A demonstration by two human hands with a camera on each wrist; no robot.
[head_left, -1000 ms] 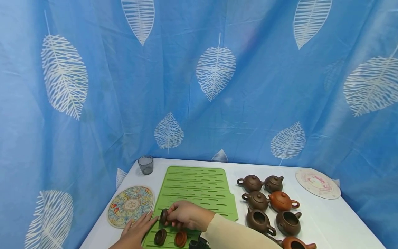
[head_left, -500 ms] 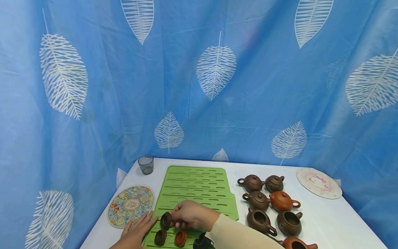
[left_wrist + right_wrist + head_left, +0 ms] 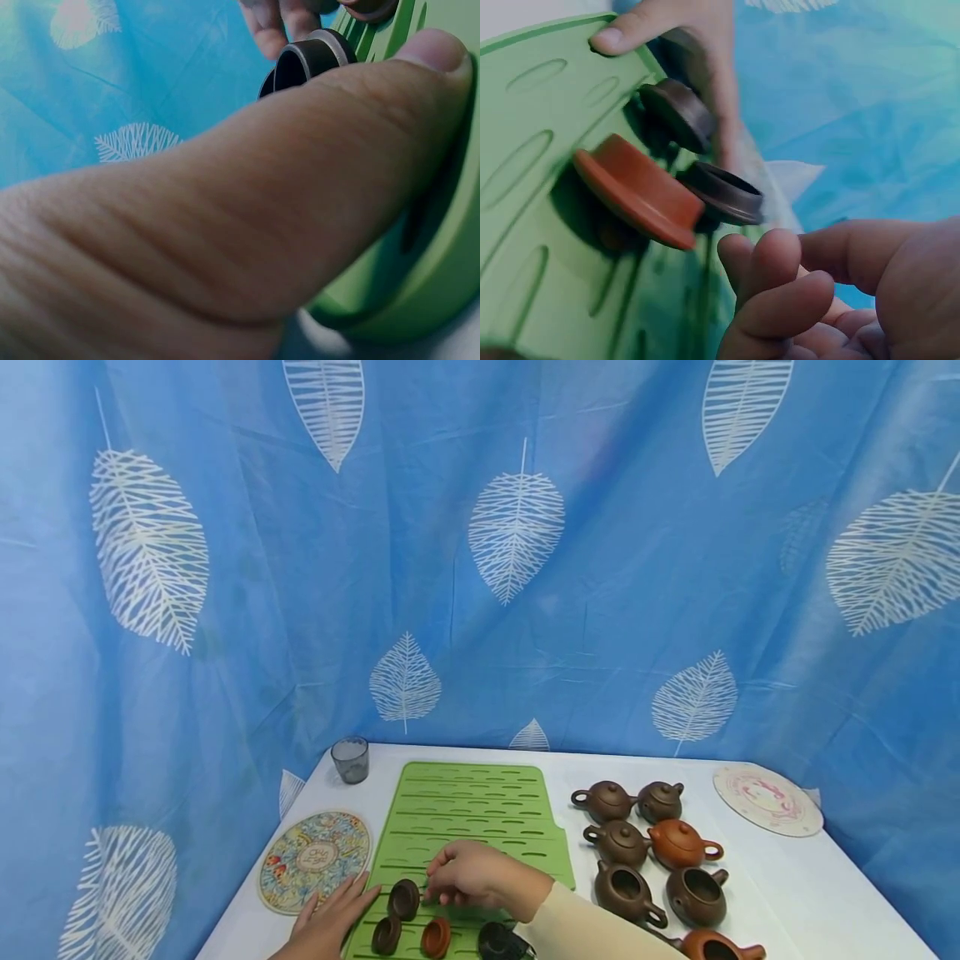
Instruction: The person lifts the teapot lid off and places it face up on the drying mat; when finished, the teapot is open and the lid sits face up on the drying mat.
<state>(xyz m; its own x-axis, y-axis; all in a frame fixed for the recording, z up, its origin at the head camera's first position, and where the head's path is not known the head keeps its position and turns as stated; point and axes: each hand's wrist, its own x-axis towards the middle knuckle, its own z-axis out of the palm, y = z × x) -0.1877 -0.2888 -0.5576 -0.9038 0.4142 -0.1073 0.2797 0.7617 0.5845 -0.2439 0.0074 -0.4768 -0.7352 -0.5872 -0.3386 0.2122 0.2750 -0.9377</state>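
Observation:
My left hand (image 3: 330, 918) rests with its fingers spread on the left edge of the green slotted mat (image 3: 480, 802). The thumb lies along the mat's rim in the left wrist view. Just off a dark brown teapot lid (image 3: 403, 900), my right hand (image 3: 480, 878) hovers over the mat with loosely bent fingers and holds nothing. That lid lies with its hollow side up. Another dark brown teapot lid (image 3: 387, 935) and an orange-brown teapot lid (image 3: 634, 191) lie close by, also hollow side up.
Brown and reddish teapots (image 3: 624, 843) stand in rows to the right, several without lids. A round patterned mat (image 3: 315, 862) lies at left, with a grey glass (image 3: 351, 760) behind it. A pale round mat (image 3: 768, 799) sits at the far right; a blue curtain (image 3: 480, 568) hangs behind.
My right hand has set the dark brown teapot lid on the mat, let it go and drawn slightly right. My left hand has stayed at the mat's edge.

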